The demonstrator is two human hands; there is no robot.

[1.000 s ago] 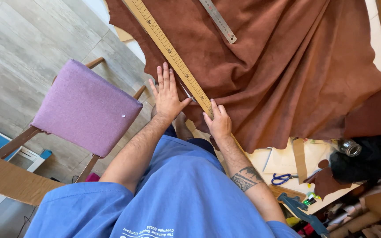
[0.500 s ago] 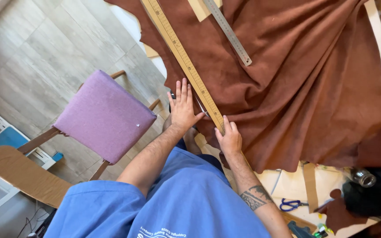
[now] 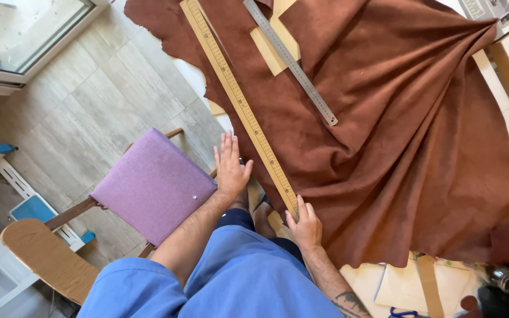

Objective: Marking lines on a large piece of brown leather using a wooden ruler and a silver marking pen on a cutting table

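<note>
Brown leather (image 3: 384,135) spread over worktop; left hand (image 3: 231,168) flat, grip wide, smoothing edge beside wooden ruler (image 3: 237,100). Right hand (image 3: 306,227) pins ruler's near end, fingers splayed, steadying it.

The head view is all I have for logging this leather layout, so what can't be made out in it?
- Brown leather hide: top and right parts cut off by the frame edges.
- Wooden ruler: its near end hidden under the right hand.
- Steel ruler: markings too small to read.
- Left hand: whether its palm touches the hide's edge cannot be told.
- Table under the hide: mostly covered.
</note>
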